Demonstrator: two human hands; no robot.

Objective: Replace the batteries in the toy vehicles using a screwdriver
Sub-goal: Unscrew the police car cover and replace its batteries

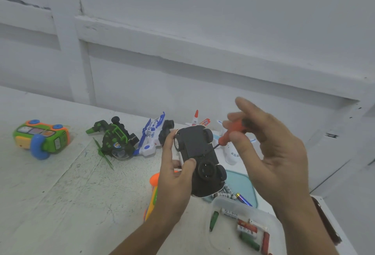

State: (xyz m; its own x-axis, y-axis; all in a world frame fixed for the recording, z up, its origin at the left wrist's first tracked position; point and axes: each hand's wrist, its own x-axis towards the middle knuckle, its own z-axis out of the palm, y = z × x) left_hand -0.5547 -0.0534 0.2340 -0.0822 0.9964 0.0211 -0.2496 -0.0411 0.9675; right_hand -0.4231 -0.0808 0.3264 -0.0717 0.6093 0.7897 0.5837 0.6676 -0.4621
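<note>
Batteries (246, 227), red, green and white, lie loose in a clear plastic tub (221, 199) at the counter's near right corner. Just behind it a teal tray (241, 181) holds more white cells (223, 195) and a purple one (243, 199).

Above the tray, the left hand (174, 175) grips a toy car (199, 153) turned wheels-up, with the thumb curled across its black underside. The right hand (280, 153) pinches the orange handle of a screwdriver (231, 133), its tip on the car's underside.

An orange and yellow toy (153, 185) lies under the left wrist. Along the far edge of the scuffed white counter (60, 194) sit a green and orange bus (42, 137), a dark green toy (115, 139), a blue and white toy (154, 135) and a white aeroplane (231, 153). A white panelled wall (203, 31) rises behind.
</note>
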